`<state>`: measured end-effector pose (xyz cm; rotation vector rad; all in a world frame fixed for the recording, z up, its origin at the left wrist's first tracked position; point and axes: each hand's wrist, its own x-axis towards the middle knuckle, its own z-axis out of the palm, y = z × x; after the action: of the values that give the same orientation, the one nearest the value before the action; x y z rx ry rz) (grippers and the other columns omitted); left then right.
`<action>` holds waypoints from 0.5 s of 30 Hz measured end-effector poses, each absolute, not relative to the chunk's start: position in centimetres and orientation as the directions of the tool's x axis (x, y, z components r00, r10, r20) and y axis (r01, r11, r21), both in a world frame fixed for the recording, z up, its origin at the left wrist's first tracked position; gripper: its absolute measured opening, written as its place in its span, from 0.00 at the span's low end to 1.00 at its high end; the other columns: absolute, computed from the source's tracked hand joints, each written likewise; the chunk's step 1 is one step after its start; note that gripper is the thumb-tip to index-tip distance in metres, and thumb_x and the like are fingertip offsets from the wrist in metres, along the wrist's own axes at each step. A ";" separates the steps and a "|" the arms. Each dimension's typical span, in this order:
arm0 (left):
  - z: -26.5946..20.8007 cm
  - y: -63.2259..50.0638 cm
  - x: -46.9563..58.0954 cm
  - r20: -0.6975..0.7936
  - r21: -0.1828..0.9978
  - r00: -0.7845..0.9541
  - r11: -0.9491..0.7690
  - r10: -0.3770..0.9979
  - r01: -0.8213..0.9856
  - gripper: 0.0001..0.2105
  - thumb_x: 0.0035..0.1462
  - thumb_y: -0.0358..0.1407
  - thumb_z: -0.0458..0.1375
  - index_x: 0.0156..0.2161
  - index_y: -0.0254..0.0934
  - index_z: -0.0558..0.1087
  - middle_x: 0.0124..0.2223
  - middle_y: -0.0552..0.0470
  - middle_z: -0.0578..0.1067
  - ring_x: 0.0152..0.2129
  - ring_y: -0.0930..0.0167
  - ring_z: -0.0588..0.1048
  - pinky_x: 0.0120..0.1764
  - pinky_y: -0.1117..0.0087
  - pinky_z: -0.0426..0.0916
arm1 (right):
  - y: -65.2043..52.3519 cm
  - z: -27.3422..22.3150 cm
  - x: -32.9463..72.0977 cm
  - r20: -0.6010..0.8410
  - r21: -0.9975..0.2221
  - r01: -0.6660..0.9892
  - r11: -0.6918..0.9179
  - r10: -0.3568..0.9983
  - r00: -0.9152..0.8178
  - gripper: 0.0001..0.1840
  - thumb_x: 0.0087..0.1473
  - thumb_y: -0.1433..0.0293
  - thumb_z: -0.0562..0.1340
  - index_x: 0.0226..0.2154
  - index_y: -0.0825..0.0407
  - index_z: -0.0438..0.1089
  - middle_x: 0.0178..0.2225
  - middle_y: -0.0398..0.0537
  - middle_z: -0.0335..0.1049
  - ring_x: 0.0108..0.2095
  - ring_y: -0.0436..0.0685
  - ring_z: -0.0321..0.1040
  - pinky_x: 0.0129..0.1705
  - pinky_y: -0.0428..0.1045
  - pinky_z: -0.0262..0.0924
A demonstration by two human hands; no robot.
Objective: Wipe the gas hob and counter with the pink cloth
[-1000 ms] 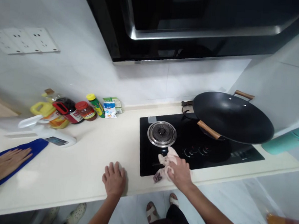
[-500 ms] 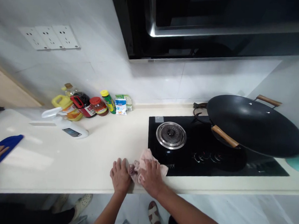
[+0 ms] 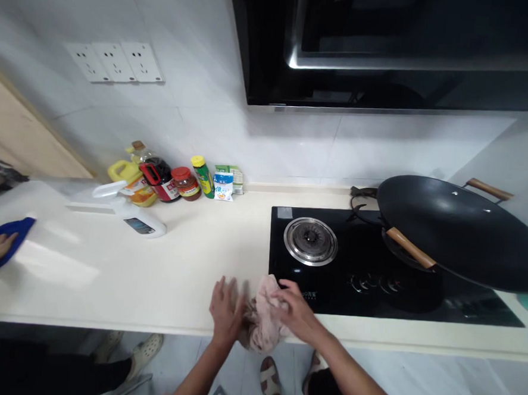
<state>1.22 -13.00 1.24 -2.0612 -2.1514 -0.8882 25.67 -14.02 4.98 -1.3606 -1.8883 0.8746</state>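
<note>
Crumpled pink cloth (image 3: pixel 265 320) at the table (image 3: pixel 188 270) edge, between left hand (image 3: pixel 226 317) and right hand (image 3: pixel 301 316).
Cloth touched by loosely spread right fingers (image 3: pixel 293 290) — firm grip cannot be told; left fingers (image 3: pixel 221 289) spread beside it. Burner (image 3: pixel 310 241) seen beyond the right fingers.

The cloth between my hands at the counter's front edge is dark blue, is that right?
Not quite: the colour is wrong. The head view shows that the cloth between your left hand and right hand, at the front edge of the counter, is pale pink.
</note>
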 end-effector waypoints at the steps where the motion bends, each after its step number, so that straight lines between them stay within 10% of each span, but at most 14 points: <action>1: 1.4 -13.9 2.2 0.419 0.376 -0.077 -0.095 0.905 0.922 0.21 0.68 0.42 0.51 0.62 0.41 0.71 0.69 0.40 0.65 0.67 0.57 0.62 0.62 0.50 0.64 | -13.4 4.4 27.1 0.176 -0.806 0.540 0.243 0.969 -0.173 0.15 0.63 0.60 0.60 0.48 0.45 0.77 0.62 0.54 0.63 0.59 0.63 0.65 0.61 0.59 0.61; 5: 1.2 -18.1 7.8 0.434 0.319 0.184 -0.342 0.882 0.884 0.31 0.60 0.48 0.60 0.67 0.44 0.66 0.72 0.40 0.61 0.69 0.50 0.58 0.62 0.45 0.61 | -12.0 1.0 33.3 0.384 -0.572 0.801 0.179 0.921 0.068 0.20 0.68 0.61 0.52 0.48 0.49 0.77 0.58 0.58 0.70 0.60 0.68 0.65 0.61 0.65 0.60; 9: 0.5 -19.5 12.4 0.435 0.297 0.267 -0.417 0.860 0.859 0.36 0.53 0.57 0.64 0.65 0.48 0.69 0.71 0.40 0.63 0.68 0.45 0.57 0.62 0.42 0.57 | -12.1 -2.1 35.9 0.431 -0.268 0.943 0.198 0.900 -0.067 0.23 0.68 0.63 0.52 0.60 0.50 0.71 0.66 0.57 0.64 0.68 0.71 0.56 0.64 0.69 0.53; 15: 0.7 -17.0 15.1 0.346 0.322 0.338 -0.449 0.875 0.833 0.26 0.51 0.60 0.64 0.52 0.50 0.79 0.65 0.45 0.71 0.65 0.46 0.62 0.60 0.44 0.56 | -12.8 -2.9 35.8 0.460 -0.166 0.968 0.187 0.883 -0.091 0.23 0.69 0.66 0.52 0.60 0.53 0.71 0.66 0.57 0.65 0.69 0.68 0.56 0.66 0.66 0.51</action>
<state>15.09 -16.98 0.66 -2.6398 -1.6907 -0.7747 35.75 -12.77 -2.94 -1.7311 -2.0107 -0.2470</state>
